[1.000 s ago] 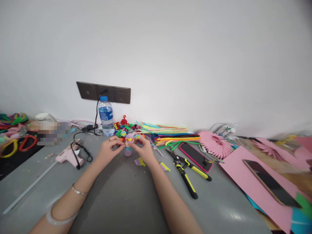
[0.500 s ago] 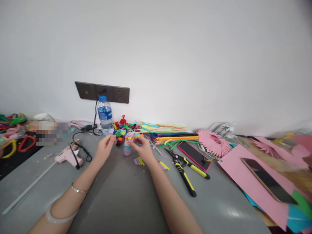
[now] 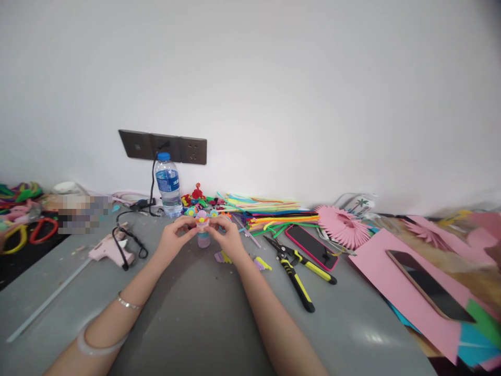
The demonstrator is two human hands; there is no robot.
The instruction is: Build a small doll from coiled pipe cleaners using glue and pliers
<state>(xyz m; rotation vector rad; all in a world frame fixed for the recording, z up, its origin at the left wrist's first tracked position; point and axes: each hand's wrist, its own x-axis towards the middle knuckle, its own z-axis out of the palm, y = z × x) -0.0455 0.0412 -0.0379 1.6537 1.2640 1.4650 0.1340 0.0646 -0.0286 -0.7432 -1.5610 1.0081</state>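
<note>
work in hand, judged from the grip: two-handed fitting or straightening at the upper part of a small lilac-and-blue craft figure (image 3: 203,241). next move seems to call for steady, light fingertip pressure from both sides, so the orange trim near the top sits even and the body does not tip. fingers cover part of the trim; exact contact hard to read.

position, wall side as 12 o'clock: figure upright, seemingly resting on the grey table (image 3: 180,313), between the two hands. left hand (image 3: 172,238) at its 9 o'clock, thumb and fingers drawn together, apparently pinching the figure's near edge. right hand (image 3: 230,242) at its 3 o'clock, likewise pinching, thumb below forefinger. so the figure lies toward 2-3 o'clock of the left hand, 9-10 of the right, just at the fingertips.

blue flower-like bits with yellow centres flank the top; cannot tell if joined on.

around the figure: water bottle (image 3: 169,185) near, 10-11 o'clock. chenille stems (image 3: 284,218) beyond the right hand, 2-3 o'clock. yellow-and-lilac scraps (image 3: 262,263) at 4 o'clock. black-and-yellow cutters (image 3: 298,284), handles spread, farther along 4 o'clock. pink glue gun (image 3: 111,251) well apart, 8-9 o'clock.
</note>
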